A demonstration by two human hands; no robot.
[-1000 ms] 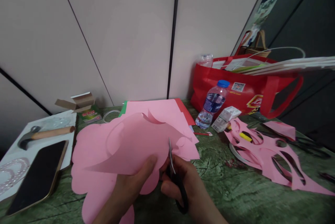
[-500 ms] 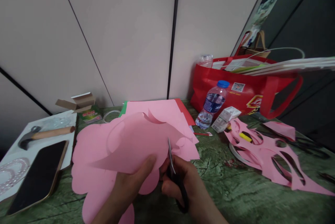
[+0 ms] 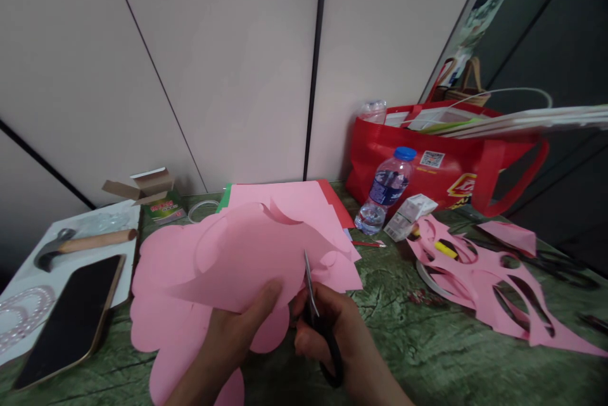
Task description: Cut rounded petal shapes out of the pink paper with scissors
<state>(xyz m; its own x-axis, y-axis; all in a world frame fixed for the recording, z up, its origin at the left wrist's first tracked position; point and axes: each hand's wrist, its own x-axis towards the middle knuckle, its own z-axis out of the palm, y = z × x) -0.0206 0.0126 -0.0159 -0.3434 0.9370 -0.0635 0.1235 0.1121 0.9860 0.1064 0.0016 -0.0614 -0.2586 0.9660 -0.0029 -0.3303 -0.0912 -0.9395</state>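
Note:
My left hand (image 3: pixel 242 323) pinches a sheet of pink paper (image 3: pixel 256 254) at its lower edge, thumb on top and the other fingers hidden beneath. The sheet is curved and raised off the table. My right hand (image 3: pixel 332 323) is wrapped round the handles of black-handled scissors (image 3: pixel 311 295), whose blades point up and meet the sheet's right side. Below the sheet lie pink paper cutouts with scalloped edges (image 3: pixel 159 292). Behind it rests a stack of pink paper (image 3: pixel 289 194), with green and red sheets showing at its sides.
At left are a hammer (image 3: pixel 90 242), a phone (image 3: pixel 71 320), a bead string (image 3: pixel 23 314) and an opened small box (image 3: pixel 161 203). To the right stand a water bottle (image 3: pixel 384 187), a small white carton (image 3: pixel 411 216) and a red bag (image 3: pixel 418 152). Pink paper scraps (image 3: pixel 494 285) lie at far right.
Hardly anything differs. The pink sheet's left tip has shifted very slightly to the right; both hands and the scissors stay nearly in place.

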